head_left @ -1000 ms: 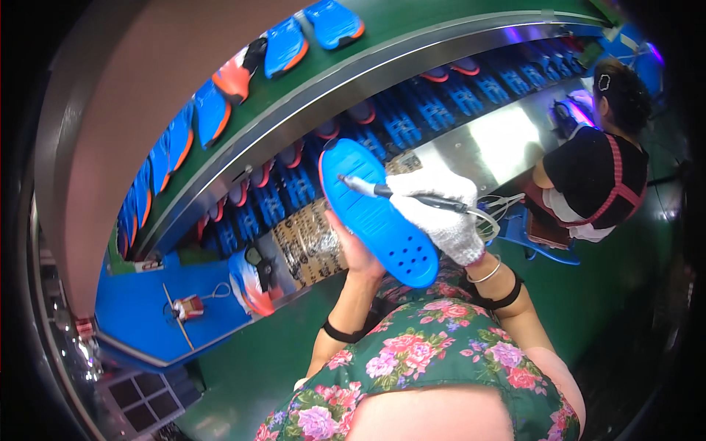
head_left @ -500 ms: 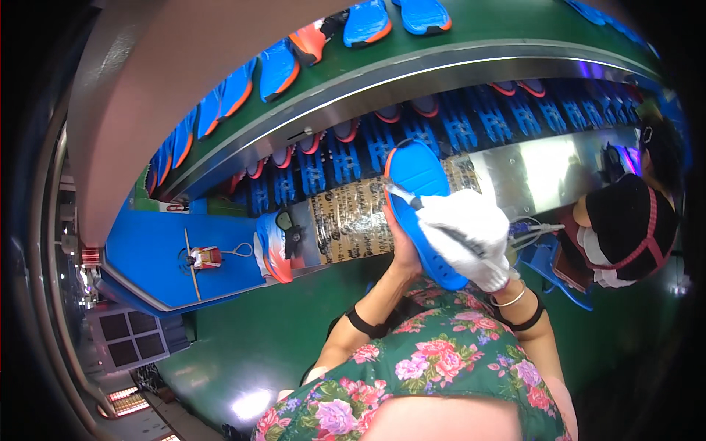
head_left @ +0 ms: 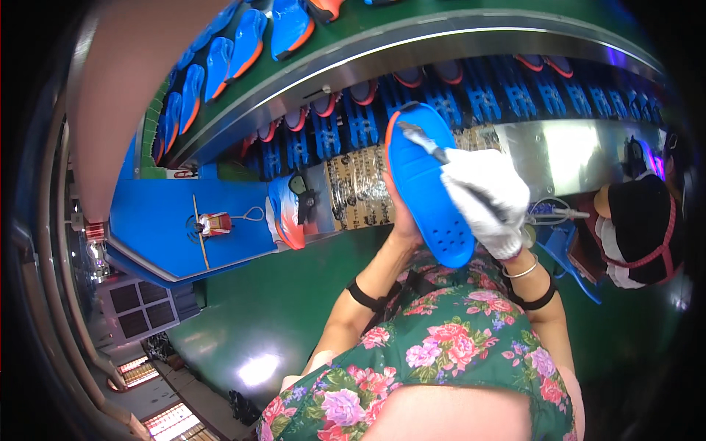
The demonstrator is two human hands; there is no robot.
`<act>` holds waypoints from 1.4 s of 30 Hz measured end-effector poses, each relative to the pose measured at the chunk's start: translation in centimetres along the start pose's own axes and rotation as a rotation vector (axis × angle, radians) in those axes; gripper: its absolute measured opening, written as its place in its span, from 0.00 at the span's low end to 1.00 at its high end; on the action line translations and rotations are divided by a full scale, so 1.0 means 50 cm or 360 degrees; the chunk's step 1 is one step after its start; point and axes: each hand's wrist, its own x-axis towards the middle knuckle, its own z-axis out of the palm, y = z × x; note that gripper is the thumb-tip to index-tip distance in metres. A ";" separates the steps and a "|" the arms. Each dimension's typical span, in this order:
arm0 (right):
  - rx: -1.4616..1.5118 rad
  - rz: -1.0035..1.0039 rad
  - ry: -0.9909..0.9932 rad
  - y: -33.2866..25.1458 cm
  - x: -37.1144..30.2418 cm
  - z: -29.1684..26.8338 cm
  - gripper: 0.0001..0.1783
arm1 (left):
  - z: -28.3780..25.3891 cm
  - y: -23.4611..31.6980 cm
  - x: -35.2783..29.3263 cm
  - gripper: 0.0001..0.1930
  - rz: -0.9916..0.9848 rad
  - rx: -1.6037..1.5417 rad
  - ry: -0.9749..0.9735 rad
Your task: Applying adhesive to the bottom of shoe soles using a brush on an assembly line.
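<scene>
Head view: L hand (head_left: 403, 214), bare, has hold of blue sole (head_left: 430, 184) from behind at its L edge, most fingers hidden, can't tell exact bend. Sole's tilted, orange-rimmed toe up, holed heel down, in front of cardboard-covered surface (head_left: 357, 192). R hand (head_left: 487, 197), in white glove, fingers curled snug round brush (head_left: 423, 138), tip at sole's toe half. Co-worker (head_left: 638, 224) at R, blk top.
</scene>
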 end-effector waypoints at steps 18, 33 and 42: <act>0.0319 0.0104 -0.0165 0.014 -0.045 -0.001 0.12 | -0.073 0.044 -0.012 0.57 0.0068 0.0372 0.0514; -0.0076 -0.0310 -0.0353 -0.016 -0.101 0.027 0.18 | -0.028 0.071 0.027 0.63 -0.0146 -0.0019 -0.0066; -0.0034 -0.0290 -0.0447 -0.016 -0.111 0.016 0.19 | -0.053 0.094 0.040 0.62 -0.0068 -0.0103 -0.0149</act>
